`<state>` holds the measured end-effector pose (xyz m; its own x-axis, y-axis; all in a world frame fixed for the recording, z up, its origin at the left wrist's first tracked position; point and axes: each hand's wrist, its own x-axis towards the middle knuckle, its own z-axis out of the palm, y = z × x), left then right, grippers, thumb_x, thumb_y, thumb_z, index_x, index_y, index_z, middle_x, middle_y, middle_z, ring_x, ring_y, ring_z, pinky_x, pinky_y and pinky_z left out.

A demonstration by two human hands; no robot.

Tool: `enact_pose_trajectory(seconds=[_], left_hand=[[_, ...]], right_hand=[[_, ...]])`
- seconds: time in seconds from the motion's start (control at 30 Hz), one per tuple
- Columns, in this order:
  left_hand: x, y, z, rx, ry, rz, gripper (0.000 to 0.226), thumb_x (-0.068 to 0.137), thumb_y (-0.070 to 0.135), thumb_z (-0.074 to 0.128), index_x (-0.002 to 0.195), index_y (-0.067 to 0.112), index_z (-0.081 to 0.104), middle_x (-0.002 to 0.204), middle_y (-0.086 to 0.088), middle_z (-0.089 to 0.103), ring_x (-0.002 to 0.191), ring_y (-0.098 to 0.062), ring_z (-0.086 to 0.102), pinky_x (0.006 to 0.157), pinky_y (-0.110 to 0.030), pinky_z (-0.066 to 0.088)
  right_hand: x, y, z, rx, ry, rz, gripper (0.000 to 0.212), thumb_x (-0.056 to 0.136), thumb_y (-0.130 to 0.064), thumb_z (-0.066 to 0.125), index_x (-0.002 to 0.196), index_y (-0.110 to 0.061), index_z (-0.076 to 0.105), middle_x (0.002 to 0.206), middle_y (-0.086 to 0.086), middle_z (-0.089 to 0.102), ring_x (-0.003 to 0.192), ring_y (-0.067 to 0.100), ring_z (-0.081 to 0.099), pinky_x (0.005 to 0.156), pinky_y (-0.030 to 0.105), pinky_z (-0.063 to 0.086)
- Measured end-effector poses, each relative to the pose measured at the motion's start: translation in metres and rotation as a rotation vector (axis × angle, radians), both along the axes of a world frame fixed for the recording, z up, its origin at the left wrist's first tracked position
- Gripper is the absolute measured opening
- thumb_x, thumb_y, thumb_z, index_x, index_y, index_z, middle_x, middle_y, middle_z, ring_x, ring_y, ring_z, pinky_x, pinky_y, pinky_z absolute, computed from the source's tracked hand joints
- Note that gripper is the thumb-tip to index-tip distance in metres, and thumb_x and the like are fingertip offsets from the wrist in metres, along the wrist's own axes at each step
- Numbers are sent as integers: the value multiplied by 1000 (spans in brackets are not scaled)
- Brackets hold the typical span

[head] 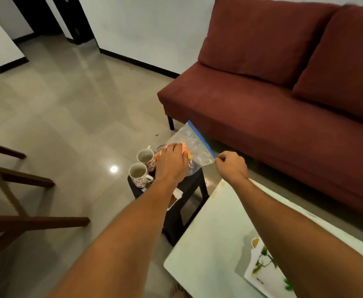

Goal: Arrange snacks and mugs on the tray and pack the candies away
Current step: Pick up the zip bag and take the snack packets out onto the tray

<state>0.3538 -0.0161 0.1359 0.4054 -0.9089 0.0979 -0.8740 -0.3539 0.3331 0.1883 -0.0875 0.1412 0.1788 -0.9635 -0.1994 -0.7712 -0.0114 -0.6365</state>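
Observation:
A clear zip bag with a blue seal strip lies over the far end of a small dark stool. Orange candies show through the plastic. My left hand rests flat on the bag's lower part, pressing on the candies. My right hand pinches the bag's near corner at the end of the blue strip. Two white mugs with a red flower pattern stand on the stool's left side, one mug farther and the other mug nearer, both upright and empty inside.
A dark red sofa fills the right and back. A pale low table sits at lower right, with a white sheet printed with green leaves on it. Wooden chair legs stand at the left on the shiny tiled floor.

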Motion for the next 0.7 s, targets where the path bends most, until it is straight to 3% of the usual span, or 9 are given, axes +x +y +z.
enact_pose_trajectory(seconds=[0.27, 0.37, 0.47, 0.63, 0.7], left_hand=[[65, -37, -95, 140, 82, -43, 41, 105, 33, 41, 141, 14, 49, 139, -12, 55, 124, -31, 53, 95, -47, 49], [78, -50, -118, 125, 104, -53, 41, 105, 32, 42, 141, 14, 49, 137, -12, 56, 124, -30, 53, 95, -46, 49], [87, -67, -134, 94, 112, -78, 41, 105, 31, 41, 141, 12, 50, 138, -13, 55, 124, -30, 53, 98, -45, 49], [93, -91, -156, 67, 100, -114, 41, 106, 30, 41, 141, 10, 50, 140, -14, 55, 126, -30, 53, 103, -42, 46], [93, -96, -163, 51, 106, -118, 40, 106, 29, 42, 140, 10, 51, 139, -13, 56, 126, -30, 53, 101, -42, 48]], right_hand=[[76, -40, -114, 194, -32, -280, 23, 94, -30, 58, 104, -13, 71, 108, 11, 71, 88, 28, 59, 75, 31, 45], [89, -53, -144, 264, -64, -455, 38, 93, -34, 61, 121, -9, 61, 122, 16, 66, 108, 36, 62, 88, 38, 50], [99, -66, -164, 221, -19, -599, 60, 90, -40, 66, 135, -6, 46, 140, 20, 50, 124, 40, 51, 98, 45, 45], [107, -94, -186, 40, 91, -466, 63, 96, -41, 56, 147, -9, 36, 156, 12, 36, 144, 32, 31, 113, 49, 30], [108, -106, -190, 46, 118, -455, 60, 98, -41, 52, 145, -9, 38, 153, 13, 41, 143, 32, 32, 112, 49, 29]])
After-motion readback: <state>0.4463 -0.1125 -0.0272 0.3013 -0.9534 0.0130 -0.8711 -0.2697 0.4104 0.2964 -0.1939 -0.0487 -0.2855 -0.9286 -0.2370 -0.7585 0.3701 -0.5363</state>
